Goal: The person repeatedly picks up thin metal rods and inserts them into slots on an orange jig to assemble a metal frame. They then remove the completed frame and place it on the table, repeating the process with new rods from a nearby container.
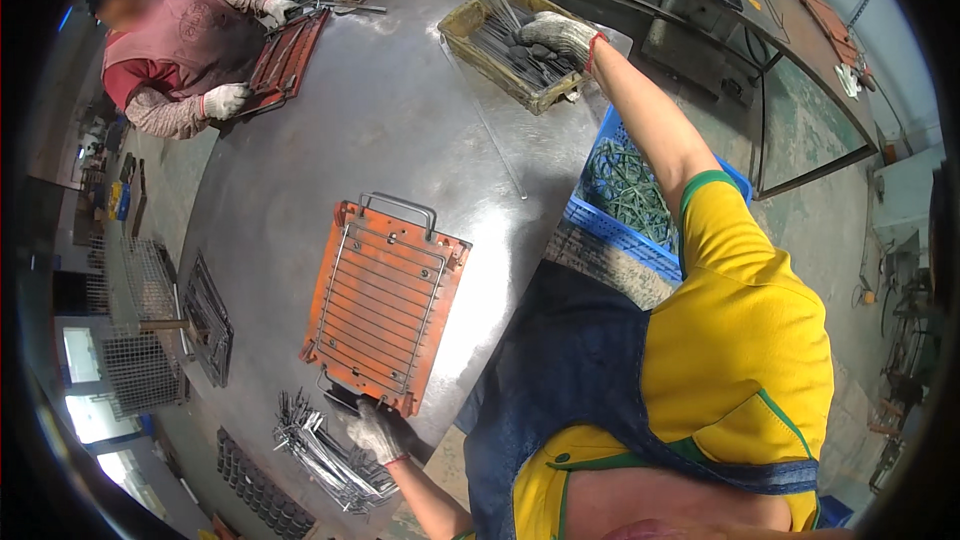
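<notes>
My right hand (560, 37), in a pale knit glove with a red cuff, reaches into a worn yellow bin (447, 28) at the far edge of the table. Its fingers curl down on thin grey metal rods (495, 35); the fingertips are partly hidden. Close to me lies an orange fixture plate (322, 310) carrying a wire grill rack (390, 292) with parallel bars and a looped handle at its far end. My gloved left hand (375, 430) is at the plate's near edge, fingers bent beside a dark piece (343, 398); what they grip is unclear.
Bundled bent metal rods (325, 450) lie beside my left hand. A blue crate (625, 250) of green strips stands below the table's right edge. Across the metal table (400, 120), a co-worker (190, 45) holds another orange fixture (285, 65). Dark racks (207, 320) lean at left.
</notes>
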Available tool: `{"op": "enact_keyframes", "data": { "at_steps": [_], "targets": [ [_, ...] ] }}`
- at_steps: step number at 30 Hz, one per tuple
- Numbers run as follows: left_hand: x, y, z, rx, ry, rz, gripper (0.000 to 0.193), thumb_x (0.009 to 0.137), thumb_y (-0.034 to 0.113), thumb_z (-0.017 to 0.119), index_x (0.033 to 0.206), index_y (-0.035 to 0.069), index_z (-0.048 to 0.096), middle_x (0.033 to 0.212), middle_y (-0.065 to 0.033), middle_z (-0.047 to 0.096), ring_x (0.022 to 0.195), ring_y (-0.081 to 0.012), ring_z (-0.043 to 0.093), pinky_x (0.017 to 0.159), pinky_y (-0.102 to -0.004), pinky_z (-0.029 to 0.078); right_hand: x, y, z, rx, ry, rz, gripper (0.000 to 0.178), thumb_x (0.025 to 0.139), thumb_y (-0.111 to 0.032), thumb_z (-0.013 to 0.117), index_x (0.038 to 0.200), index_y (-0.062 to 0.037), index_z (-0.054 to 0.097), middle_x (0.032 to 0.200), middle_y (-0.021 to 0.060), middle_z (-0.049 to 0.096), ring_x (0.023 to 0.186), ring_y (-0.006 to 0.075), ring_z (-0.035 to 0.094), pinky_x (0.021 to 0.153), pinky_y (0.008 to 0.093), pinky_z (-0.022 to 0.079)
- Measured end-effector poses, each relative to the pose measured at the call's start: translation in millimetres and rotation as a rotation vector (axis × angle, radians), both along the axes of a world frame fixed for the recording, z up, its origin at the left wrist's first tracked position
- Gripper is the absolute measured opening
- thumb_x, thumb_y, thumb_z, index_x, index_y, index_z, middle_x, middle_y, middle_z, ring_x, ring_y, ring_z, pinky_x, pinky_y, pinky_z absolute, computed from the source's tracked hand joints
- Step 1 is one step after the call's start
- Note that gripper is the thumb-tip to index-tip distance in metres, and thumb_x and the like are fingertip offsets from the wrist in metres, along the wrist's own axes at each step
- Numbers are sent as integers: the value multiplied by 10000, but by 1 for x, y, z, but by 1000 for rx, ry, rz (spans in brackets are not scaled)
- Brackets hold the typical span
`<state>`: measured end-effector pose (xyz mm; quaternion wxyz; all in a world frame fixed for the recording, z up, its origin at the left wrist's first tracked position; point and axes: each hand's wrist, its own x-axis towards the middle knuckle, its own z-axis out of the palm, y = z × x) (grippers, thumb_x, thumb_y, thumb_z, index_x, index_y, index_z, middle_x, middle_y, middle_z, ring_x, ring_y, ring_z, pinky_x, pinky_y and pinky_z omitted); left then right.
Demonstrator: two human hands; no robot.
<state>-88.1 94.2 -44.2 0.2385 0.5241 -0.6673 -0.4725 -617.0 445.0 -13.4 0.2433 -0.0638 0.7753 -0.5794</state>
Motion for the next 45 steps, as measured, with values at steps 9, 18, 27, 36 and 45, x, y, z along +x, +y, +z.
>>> {"op": "enact_keyframes", "data": {
  "at_steps": [9,18,27,36,45],
  "targets": [
    [1,-26,-16,-634,-469,-171,681,939,267,579,1485,19,256,1495,-181,374,1343,-268,429,1053,-365,385,123,-52,28,-460,-32,222,364,939,-237,603,1199,16,574,999,73,654,820,99,605,669,234,522],
    [-90,69,80,-119,30,-670,315,899,261,606,1138,56,619,863,-129,674,860,-216,673,754,-338,512,289,-155,9,-55,282,1095,197,897,-228,595,980,-55,638,835,93,661,662,175,639,591,300,532],
    [-79,80,40,-85,252,-678,337,933,225,576,1226,60,593,950,-92,678,869,-180,655,806,-320,499,310,-167,-49,-169,854,892,350,925,-360,522,1067,-58,625,916,120,677,857,303,654,790,424,502],
    [-74,74,40,370,403,-565,382,947,99,569,1306,-16,508,1205,-106,612,1095,-166,578,945,-292,461,311,-169,-41,-109,679,1062,182,929,-184,532,1025,-53,615,962,105,637,916,289,622,775,390,490],
    [-78,75,42,133,-79,-600,240,910,233,635,1007,22,695,972,-61,694,767,-125,652,710,-277,497,316,-154,-76,-177,411,1031,270,939,-252,564,1156,-105,627,1083,79,654,995,279,633,830,393,497]
  ]
}}
